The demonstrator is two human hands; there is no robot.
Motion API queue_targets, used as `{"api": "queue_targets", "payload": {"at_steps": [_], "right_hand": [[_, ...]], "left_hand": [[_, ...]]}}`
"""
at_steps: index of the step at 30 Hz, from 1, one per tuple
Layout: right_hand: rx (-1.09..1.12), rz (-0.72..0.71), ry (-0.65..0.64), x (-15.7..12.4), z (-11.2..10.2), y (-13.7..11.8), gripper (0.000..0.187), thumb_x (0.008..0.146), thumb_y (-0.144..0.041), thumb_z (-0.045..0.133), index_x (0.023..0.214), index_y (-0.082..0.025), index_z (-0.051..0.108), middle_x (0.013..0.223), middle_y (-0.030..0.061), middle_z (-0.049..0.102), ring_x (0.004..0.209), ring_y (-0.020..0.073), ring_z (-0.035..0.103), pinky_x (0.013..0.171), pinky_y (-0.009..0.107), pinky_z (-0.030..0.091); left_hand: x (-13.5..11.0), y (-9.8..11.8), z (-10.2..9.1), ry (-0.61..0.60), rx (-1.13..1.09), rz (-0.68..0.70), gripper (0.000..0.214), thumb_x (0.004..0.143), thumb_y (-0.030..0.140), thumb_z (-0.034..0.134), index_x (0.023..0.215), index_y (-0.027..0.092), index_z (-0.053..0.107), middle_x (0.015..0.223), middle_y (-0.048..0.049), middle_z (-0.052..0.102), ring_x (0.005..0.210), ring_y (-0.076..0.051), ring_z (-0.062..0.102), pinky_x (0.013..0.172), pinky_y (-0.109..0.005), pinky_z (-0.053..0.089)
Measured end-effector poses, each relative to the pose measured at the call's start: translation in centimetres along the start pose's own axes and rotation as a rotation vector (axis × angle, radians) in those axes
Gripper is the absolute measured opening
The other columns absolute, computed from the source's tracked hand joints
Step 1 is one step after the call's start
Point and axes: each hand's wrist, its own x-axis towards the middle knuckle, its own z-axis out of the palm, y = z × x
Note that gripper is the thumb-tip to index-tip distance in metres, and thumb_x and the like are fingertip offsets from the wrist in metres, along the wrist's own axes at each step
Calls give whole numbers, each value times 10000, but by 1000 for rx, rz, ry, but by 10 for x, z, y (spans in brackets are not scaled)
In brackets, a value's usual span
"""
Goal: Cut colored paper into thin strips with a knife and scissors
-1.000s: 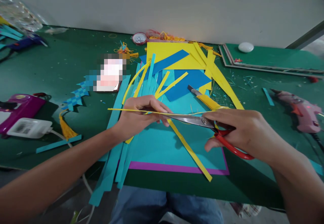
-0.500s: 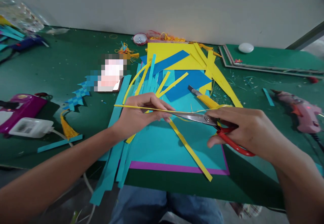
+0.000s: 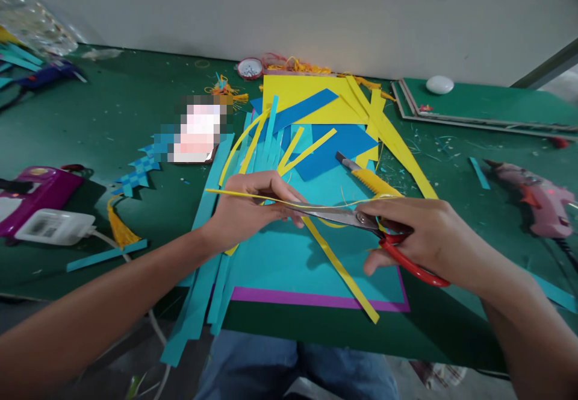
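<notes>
My right hand (image 3: 419, 231) is closed around the red handles of a pair of scissors (image 3: 347, 216), whose blades point left. Pinched in my left hand (image 3: 259, 201) is a narrow yellow paper strip (image 3: 235, 194), its free end sticking out to the left. The scissor tips meet the strip at my left fingertips, and a thin yellow sliver curls along the blades toward my right hand. Below both hands lies a turquoise sheet (image 3: 289, 267) over a purple one (image 3: 316, 299). A longer yellow strip (image 3: 338, 267) slants across the turquoise sheet.
Beyond my hands lie a yellow cutter knife (image 3: 370, 180), blue paper (image 3: 334, 147) and yellow sheets (image 3: 307, 96). Turquoise strips (image 3: 194, 303) overhang the front edge. A pink glue gun (image 3: 537, 195) sits right; a phone (image 3: 198, 132), woven blue piece (image 3: 139, 174) and purple power block (image 3: 49, 195) are left.
The scissors and my right hand have moved slightly left, bringing the blades further along the strip into my left fingers. My left hand has barely shifted.
</notes>
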Motion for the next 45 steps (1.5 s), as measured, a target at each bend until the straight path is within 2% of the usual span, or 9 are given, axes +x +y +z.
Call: {"api": "queue_targets", "payload": {"at_steps": [7,11,19,24,29,35,45], "right_hand": [[2,-24,6,0,0,0,488,687,-611,748,983,-229,681,835,-6,698,651,130,606,607,216,461],[-18,-29,16,1,0,-2,465,713,-608,732,959,-215,695,793,-8,694,628,118,603,592,211,447],[-170,-96,121,-1,-5,7,550,768,-688,609,965,-185,709,916,92,764,741,210,723,563,261,488],[-202,-107,115,-4,-7,10,538,777,-658,628,1003,-175,703,956,104,765,822,240,738,612,290,531],[-196,-93,115,-2,-2,5,593,773,-695,594,1027,-167,691,973,101,754,868,258,730,683,338,545],[-147,-89,122,-1,-1,4,533,762,-664,638,999,-189,690,943,76,756,803,214,726,647,286,513],[-65,-61,103,0,1,1,535,733,-674,666,963,-196,732,845,61,752,680,178,686,589,254,487]], "left_hand": [[-1,2,1,-1,12,13,120,745,246,826,710,243,711,709,-10,763,598,-188,734,537,-285,625],[-1,2,0,-11,20,21,113,750,212,816,718,244,712,741,-11,767,598,-191,735,545,-297,631],[4,5,-1,-4,48,71,164,709,157,841,775,197,697,873,-48,777,694,-195,753,609,-298,642],[4,4,-3,24,68,61,103,770,170,795,751,226,711,863,-32,779,640,-177,742,587,-281,639],[2,2,-1,33,47,31,103,749,203,813,731,247,722,813,-23,783,629,-201,745,561,-305,644],[0,2,0,41,21,47,131,746,146,806,746,256,735,808,-11,785,629,-199,748,568,-308,648],[-2,1,1,50,18,78,105,765,182,805,750,247,723,842,-20,787,622,-196,749,550,-301,650]]}}
